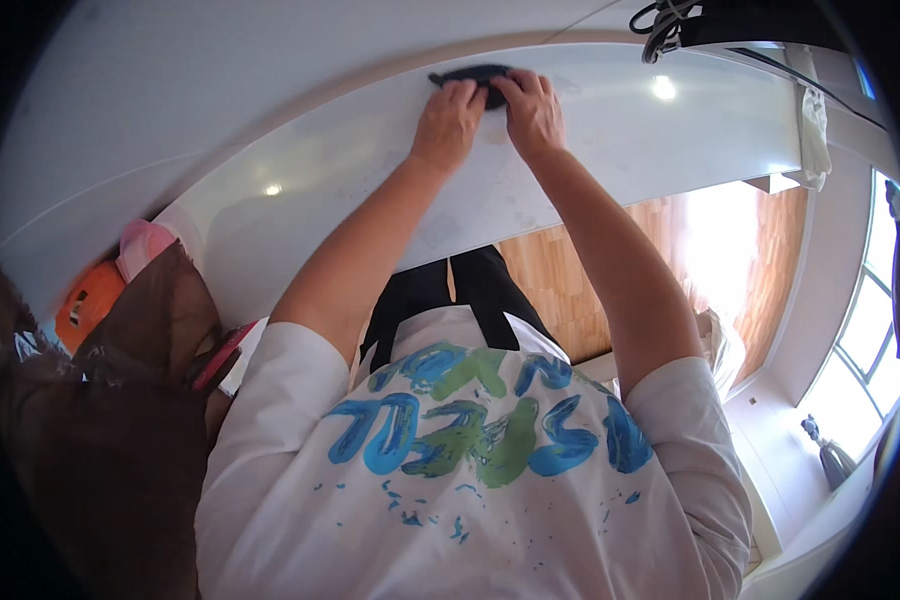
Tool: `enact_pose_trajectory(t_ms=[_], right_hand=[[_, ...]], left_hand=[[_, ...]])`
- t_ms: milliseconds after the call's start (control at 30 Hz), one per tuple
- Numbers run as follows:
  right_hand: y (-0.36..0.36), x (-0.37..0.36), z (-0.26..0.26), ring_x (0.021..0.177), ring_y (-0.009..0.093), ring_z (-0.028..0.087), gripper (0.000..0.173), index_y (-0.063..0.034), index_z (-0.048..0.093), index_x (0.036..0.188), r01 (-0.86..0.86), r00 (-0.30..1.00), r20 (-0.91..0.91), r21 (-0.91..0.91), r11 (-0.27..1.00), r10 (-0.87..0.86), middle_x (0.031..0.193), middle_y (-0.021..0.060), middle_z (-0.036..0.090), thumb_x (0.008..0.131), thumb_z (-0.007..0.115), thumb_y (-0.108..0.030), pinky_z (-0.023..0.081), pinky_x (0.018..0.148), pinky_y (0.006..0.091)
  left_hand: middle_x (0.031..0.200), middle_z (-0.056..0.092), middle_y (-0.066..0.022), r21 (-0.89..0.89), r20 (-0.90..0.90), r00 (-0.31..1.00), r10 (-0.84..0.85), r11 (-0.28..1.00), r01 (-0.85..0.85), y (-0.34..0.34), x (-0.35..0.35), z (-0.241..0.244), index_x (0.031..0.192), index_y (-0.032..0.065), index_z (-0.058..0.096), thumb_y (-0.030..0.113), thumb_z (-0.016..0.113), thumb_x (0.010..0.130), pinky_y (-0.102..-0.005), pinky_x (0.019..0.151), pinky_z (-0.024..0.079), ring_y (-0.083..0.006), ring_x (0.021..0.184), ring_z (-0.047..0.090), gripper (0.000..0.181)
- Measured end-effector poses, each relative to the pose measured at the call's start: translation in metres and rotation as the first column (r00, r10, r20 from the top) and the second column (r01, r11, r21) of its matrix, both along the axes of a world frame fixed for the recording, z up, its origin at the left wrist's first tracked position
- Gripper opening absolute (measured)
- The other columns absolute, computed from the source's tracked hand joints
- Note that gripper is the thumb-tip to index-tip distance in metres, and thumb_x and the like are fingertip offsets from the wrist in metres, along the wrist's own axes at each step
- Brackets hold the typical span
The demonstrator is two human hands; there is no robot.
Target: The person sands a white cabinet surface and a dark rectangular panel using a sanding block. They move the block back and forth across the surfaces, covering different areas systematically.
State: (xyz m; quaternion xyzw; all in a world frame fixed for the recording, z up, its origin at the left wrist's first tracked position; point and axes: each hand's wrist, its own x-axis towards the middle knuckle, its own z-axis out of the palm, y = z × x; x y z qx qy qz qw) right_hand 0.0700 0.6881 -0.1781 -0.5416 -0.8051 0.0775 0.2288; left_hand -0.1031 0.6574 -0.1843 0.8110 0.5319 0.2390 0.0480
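Observation:
Both my arms reach forward over a glossy white tabletop. Near its far edge lies a dark, flat, rounded thing with a small pointed end at its left; it looks like cloth, but blur hides its exact kind. The curled fingers of my left hand are on its near left part. My right hand has its fingers bent over the right part. Faint smudges mark the white surface around and below my hands. How firmly each hand grips the dark thing is hard to see.
Black cables hang at the upper right. To the left are an orange package, a pink item and brown fabric. White cloth hangs by the table's right end. Wooden flooring and windows lie to the right.

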Motion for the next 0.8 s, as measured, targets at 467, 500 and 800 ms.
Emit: enact_pose_trajectory(t_ms=[467,500,800], right_hand=[[-0.091,-0.010,0.008,0.115,0.027,0.062,0.026,-0.0183,0.073,0.110,-0.148,0.989,-0.022,-0.097,0.984,0.146,0.122,0.0027,0.065,0.086,0.062,-0.013,0.051,0.093,0.0421],[-0.078,-0.005,0.006,0.115,0.027,0.062,0.026,-0.0180,0.073,0.110,-0.182,0.983,-0.007,-0.078,0.980,0.182,0.122,0.0026,0.065,0.086,0.062,-0.013,0.051,0.093,0.0418],[0.033,0.054,0.004,0.113,0.029,0.061,0.027,-0.0186,0.071,0.112,-0.120,0.991,0.072,0.035,0.992,0.117,0.118,0.0032,0.064,0.089,0.061,-0.011,0.052,0.091,0.0450]], left_hand=[[0.111,0.062,-0.0096,-0.086,0.175,0.983,-0.048,0.994,0.064,-0.102,-0.021,0.009,0.115,0.0010,0.070,0.002,0.065,0.084,-0.0395,0.090,0.053,-0.0280,0.105,0.062,0.032],[0.113,0.062,-0.0108,-0.088,0.181,0.982,-0.045,0.994,0.061,-0.093,-0.017,0.008,0.116,0.0008,0.070,0.001,0.066,0.082,-0.0411,0.092,0.053,-0.0299,0.106,0.061,0.034],[0.111,0.059,-0.0154,-0.197,0.342,0.937,0.072,0.980,-0.003,0.027,0.051,0.007,0.117,0.0007,0.070,-0.005,0.065,0.081,-0.0466,0.094,0.052,-0.0375,0.108,0.060,0.037]])
